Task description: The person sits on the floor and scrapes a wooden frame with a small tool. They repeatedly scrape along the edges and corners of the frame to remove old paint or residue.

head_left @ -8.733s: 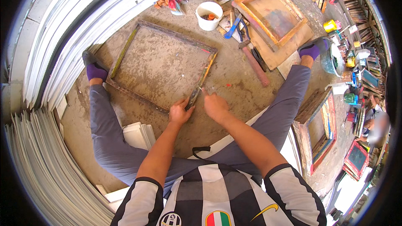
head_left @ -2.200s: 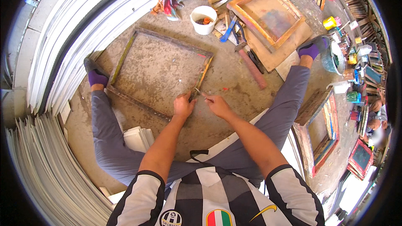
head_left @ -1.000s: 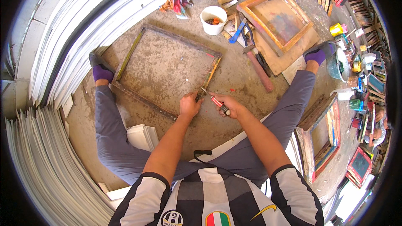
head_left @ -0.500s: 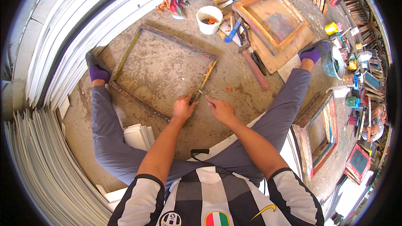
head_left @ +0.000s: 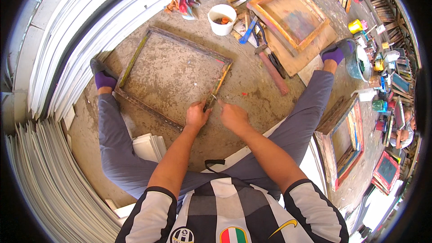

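Vs 1.0 s ago: the red-and-black handle of the hand tool was showing in the right hand; now the fist covers it, only the pale metal tip is out, at the dark frame's right rail. Dark frame hasn't noticeably moved, flat on the floor between the legs. Left hand is on the same spot, the frame's near corner.

Fingers: left ones curled in around the rail, thumb on its right side, gripping it. Right ones folded tight on the tool, index pointing at the rail (exact wrap on the handle hidden, can't tell).

Count: 2 hands, 1 dark frame, 1 tool in hand, 1 hammer, 1 white bucket, 1 blue-handled tool.

Around the dark frame: bucket just beyond its far rail, blue-handled tool and hammer off to its right, paint-stained orange frame on a brown board farther right. White sheets stacked beyond its left side. Left shoe sits right by its left corner (touching or not, can't tell). Left hand blocks the view of the near corner.
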